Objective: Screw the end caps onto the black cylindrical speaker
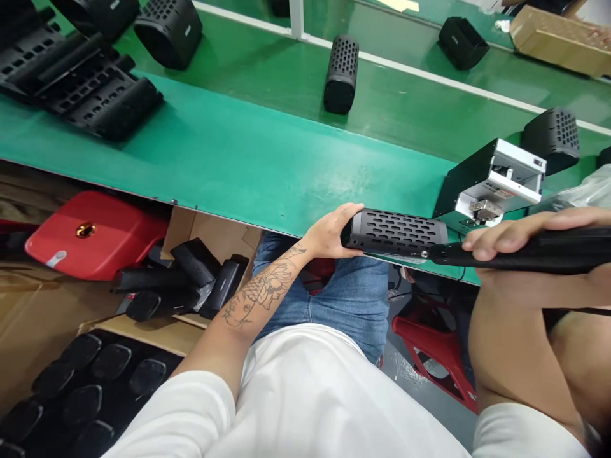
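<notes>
My left hand (331, 233) grips the left end of a black perforated speaker housing (396, 232) that lies along the near edge of the green workbench (238, 152). My right hand (520, 235) is closed around a long black electric screwdriver (539, 253), whose tip meets the right end of the housing. Just behind the housing stands a black and white screw feeder box (496, 181).
More black speaker housings stand on the bench: one upright in the middle (340, 73), others at the back left (169, 28) and right (554, 137). Black grille parts (86, 89) are piled far left. A red stool (90, 232) and cartons of parts (181, 280) sit below.
</notes>
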Demonstrator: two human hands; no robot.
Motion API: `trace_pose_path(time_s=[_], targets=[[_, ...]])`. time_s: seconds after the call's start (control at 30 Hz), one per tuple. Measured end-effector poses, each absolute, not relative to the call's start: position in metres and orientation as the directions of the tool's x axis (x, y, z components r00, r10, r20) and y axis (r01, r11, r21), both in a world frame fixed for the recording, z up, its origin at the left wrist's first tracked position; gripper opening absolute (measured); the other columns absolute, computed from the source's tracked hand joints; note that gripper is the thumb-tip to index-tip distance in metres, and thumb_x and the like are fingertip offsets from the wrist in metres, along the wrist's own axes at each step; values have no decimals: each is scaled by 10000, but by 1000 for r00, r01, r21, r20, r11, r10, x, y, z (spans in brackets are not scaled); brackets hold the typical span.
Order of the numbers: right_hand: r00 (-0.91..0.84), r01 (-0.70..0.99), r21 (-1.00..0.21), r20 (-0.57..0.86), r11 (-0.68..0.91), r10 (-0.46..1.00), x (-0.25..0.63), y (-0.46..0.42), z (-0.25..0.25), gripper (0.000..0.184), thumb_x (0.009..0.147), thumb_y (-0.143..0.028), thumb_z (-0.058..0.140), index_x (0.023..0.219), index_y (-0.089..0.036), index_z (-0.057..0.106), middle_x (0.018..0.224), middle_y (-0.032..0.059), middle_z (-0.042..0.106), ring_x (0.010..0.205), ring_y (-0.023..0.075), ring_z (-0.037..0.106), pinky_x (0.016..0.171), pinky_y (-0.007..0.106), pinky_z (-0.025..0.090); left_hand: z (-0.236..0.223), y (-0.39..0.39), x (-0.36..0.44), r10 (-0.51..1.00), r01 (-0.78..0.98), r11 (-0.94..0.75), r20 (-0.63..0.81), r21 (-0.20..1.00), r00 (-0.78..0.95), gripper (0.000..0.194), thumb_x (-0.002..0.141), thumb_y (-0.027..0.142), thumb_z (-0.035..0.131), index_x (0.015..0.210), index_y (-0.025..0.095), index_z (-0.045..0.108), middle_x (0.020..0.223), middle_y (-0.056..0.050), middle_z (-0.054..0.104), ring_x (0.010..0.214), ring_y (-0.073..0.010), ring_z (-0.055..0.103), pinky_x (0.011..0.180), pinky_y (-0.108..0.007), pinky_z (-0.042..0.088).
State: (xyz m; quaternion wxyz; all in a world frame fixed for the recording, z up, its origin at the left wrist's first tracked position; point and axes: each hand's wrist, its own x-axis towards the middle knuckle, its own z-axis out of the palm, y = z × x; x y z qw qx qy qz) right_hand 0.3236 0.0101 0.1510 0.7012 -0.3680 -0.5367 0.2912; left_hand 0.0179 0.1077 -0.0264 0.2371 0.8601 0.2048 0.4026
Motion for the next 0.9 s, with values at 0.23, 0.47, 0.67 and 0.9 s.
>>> trace_pose_path(time_s=[0.23, 0.47, 0.67, 0.9], targets=[[-41, -291, -672, 720, 681, 693, 296, 50, 130, 956, 904, -972, 335, 973, -166, 844, 570, 112, 633, 343, 271, 525, 317, 470, 473, -27, 109, 20, 541, 145, -802, 601, 580, 589, 1173, 808, 544, 908, 1721, 201, 256, 1613, -234, 530, 1536, -414, 541, 1276, -592, 489], [-27, -299, -752, 621, 587, 783, 295, 58, 123, 914, 845, -1007, 398, 777, -190, 802, 500, 98, 587, 315, 281, 514, 295, 460, 470, -27, 108, 20, 533, 142, -809, 610, 571, 586, 1152, 819, 571, 896, 1707, 184, 273, 1598, -241, 534, 1519, -412, 554, 1264, -579, 502], [5, -182, -792, 593, 583, 806, 280, 42, 127, 523, 896, -699, 649, 842, -203, 809, 555, 62, 616, 365, 258, 542, 347, 456, 506, -25, 105, 20, 563, 167, -784, 571, 598, 597, 1171, 802, 548, 911, 1714, 208, 258, 1607, -239, 522, 1510, -421, 562, 1255, -609, 503], [-82, -217, -788, 603, 577, 793, 279, 43, 118, 480, 941, -622, 559, 901, -212, 805, 571, 57, 620, 369, 254, 542, 359, 444, 507, -24, 105, 20, 567, 176, -779, 557, 602, 607, 1164, 805, 591, 898, 1704, 193, 276, 1617, -245, 518, 1516, -421, 556, 1265, -604, 494]])
